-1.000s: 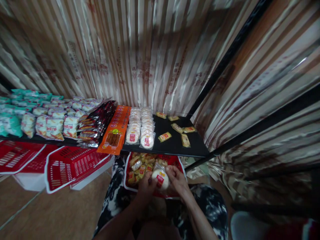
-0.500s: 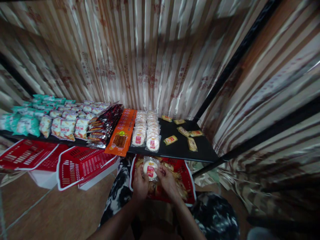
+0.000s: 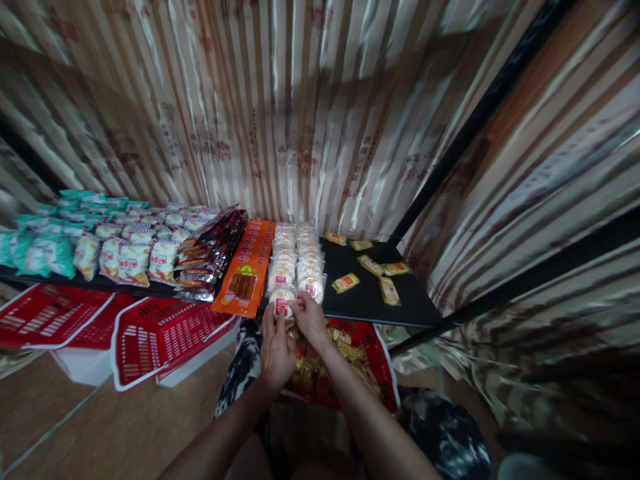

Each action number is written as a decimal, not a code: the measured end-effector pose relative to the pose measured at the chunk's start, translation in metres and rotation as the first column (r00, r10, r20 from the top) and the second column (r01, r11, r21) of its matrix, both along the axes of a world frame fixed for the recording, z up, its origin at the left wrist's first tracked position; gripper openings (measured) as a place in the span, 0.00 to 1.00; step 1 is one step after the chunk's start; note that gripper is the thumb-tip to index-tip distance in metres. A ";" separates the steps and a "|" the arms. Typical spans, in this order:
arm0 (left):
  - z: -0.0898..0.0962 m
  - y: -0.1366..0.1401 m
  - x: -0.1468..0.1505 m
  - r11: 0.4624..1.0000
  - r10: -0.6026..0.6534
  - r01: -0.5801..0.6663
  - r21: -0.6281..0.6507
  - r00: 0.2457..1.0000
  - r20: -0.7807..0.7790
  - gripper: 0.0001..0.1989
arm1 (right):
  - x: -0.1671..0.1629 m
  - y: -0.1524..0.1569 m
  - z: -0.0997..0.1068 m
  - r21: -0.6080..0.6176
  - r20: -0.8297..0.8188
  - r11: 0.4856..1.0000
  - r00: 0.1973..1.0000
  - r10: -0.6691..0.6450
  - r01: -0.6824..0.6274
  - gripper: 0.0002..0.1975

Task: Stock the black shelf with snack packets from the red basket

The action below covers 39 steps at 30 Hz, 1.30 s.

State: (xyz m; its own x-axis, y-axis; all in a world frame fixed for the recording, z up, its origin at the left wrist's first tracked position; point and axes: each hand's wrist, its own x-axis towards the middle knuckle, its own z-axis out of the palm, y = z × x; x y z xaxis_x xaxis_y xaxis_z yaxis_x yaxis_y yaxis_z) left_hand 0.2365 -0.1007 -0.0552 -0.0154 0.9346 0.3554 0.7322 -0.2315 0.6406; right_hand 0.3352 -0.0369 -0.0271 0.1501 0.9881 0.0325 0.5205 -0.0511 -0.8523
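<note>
Both of my hands hold one round white rice cracker packet (image 3: 281, 303) with a red label, at the front edge of the black shelf (image 3: 345, 308). My left hand (image 3: 277, 347) grips it from the lower left, and my right hand (image 3: 309, 319) pinches its right side. The packet is at the front end of the left of two rows of overlapping rice cracker packets (image 3: 308, 257). An orange snack bag (image 3: 246, 273) lies just left of the rows. Beneath my hands, a red basket (image 3: 385, 360) with a white rim holds several yellow-wrapped snacks (image 3: 353, 353), partly hidden by my arms.
Several loose yellow packets (image 3: 346, 283) lie on the shelf's right part. Dark shiny packets (image 3: 207, 257), white bags (image 3: 134, 262) and green bags (image 3: 59, 253) fill the left. Red baskets (image 3: 165, 333) stand below left. A black post (image 3: 450, 147) rises at the right, before a striped curtain (image 3: 300, 100).
Both hands have moved up and slightly left, carrying the rice cracker packet from above the basket to the front of the left row.
</note>
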 end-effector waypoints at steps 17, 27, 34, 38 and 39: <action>-0.005 0.041 -0.008 0.999 -0.034 0.033 -0.031 0.999 -0.042 0.29 | -0.003 0.011 0.002 0.271 0.141 0.956 0.987 0.076 -0.112 0.18; -0.005 0.045 -0.004 0.999 -0.044 0.047 0.018 0.987 -0.152 0.31 | 0.083 -0.065 -0.048 0.185 0.350 0.982 0.932 -0.092 0.027 0.15; -0.001 0.027 0.011 0.993 -0.047 0.059 0.106 0.993 -0.110 0.25 | 0.154 -0.099 -0.075 -0.422 0.505 0.904 0.812 0.293 -0.064 0.15; -0.002 0.002 0.032 0.977 -0.200 0.205 0.059 0.976 -0.089 0.21 | 0.150 -0.110 -0.085 -0.499 0.512 0.866 0.802 0.307 -0.013 0.23; -0.004 -0.004 0.038 0.972 -0.233 0.235 0.024 0.969 -0.079 0.21 | 0.147 -0.110 -0.086 -0.483 0.518 0.876 0.806 0.288 -0.003 0.24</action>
